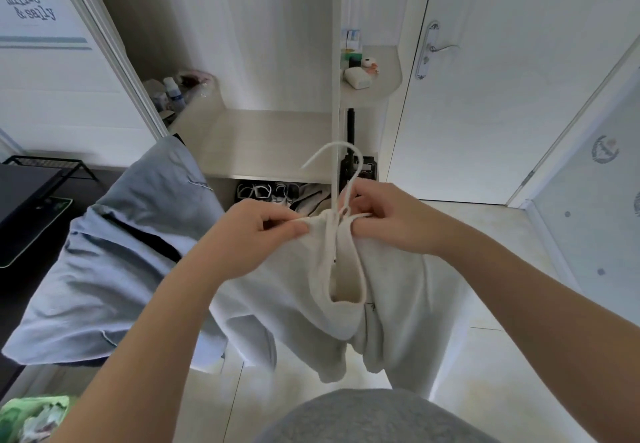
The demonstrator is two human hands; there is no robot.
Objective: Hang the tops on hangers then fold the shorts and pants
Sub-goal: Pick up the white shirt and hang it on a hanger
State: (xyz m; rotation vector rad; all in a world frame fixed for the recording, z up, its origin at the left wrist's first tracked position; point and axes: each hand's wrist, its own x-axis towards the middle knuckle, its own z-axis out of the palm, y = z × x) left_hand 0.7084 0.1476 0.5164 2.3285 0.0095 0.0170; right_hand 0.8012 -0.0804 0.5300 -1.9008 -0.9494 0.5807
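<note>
Subject: white top (391,304), held in the air on a white hanger (341,151).

Grip, left hand (258,231): thumb and curled fingers pinch the neckline just left of the hanger stem. Closed on cloth.

Grip, right hand (384,214): fingers are curled round the neckline and the base of the hanger stem, just right of it. Closed; whether it bears on wire, cloth or both cannot be told.

Governing relation: the hanger's hook rises above and beyond both hands, its open end turned left. The top hangs straight down from the hanger, long axis vertical, its hood falling on the near side. The two hands sit level either side of the stem, and the right is the one at the stem. In my judgement the neckline is being seated on the hanger, and the coming move is a lift away from the person towards a rail, which is not in view.

Surroundings: the wardrobe shelf (270,144) lies beyond the hanger, with shoes (266,191) beneath it. A blue garment (131,245) lies draped left of the hanger, and a dark table (24,193) sits further left. A white door (485,96) stands beyond and right of the hanger. Pale tiled floor (485,269) lies below.
</note>
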